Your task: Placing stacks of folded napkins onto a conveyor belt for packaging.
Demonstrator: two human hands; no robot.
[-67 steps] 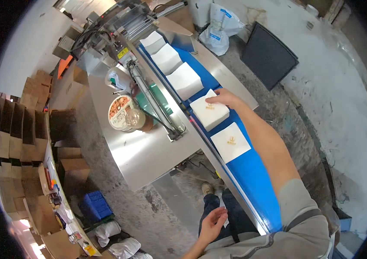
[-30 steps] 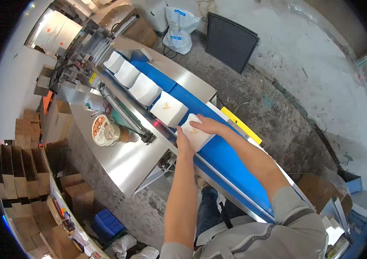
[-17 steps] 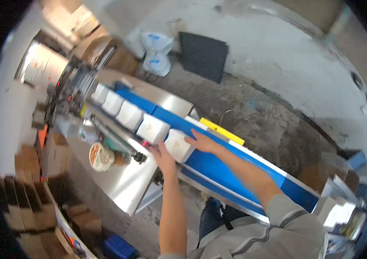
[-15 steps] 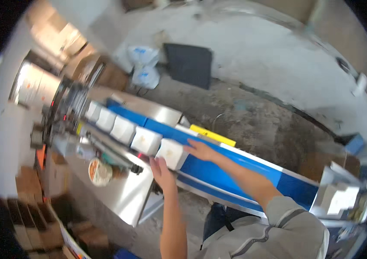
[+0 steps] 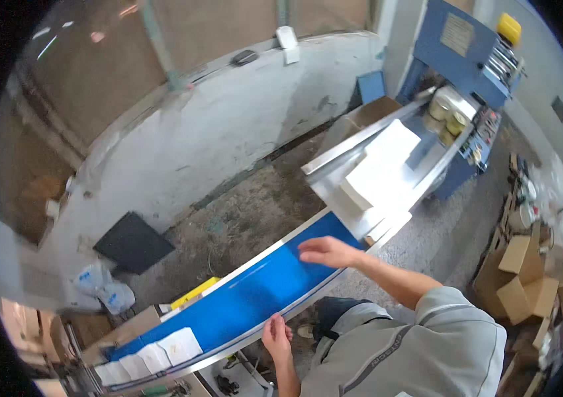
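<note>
My right hand (image 5: 324, 253) hovers over the right part of the blue conveyor belt (image 5: 241, 298). Its fingers stretch to the left, with nothing in them. At the belt's near edge is my left hand (image 5: 277, 334), its fingers loosely curled together and no object showing in them. White block-shaped packs (image 5: 181, 345) stand in a row on the belt at the lower left, apart from both hands. More white packs (image 5: 377, 169) lie in a line on a sloping metal chute (image 5: 334, 175) beyond my right hand.
A blue machine (image 5: 450, 53) with rollers stands at the upper right, past the chute. Open cardboard boxes (image 5: 523, 278) are piled at the right. Across the belt lie a dark flat panel (image 5: 134, 243), white bags (image 5: 106, 289) and a yellow bar (image 5: 195, 292).
My view has swung to the right. Both hands have come away from the nearest white pack and moved right along the belt; the row of packs now sits at the lower left.
</note>
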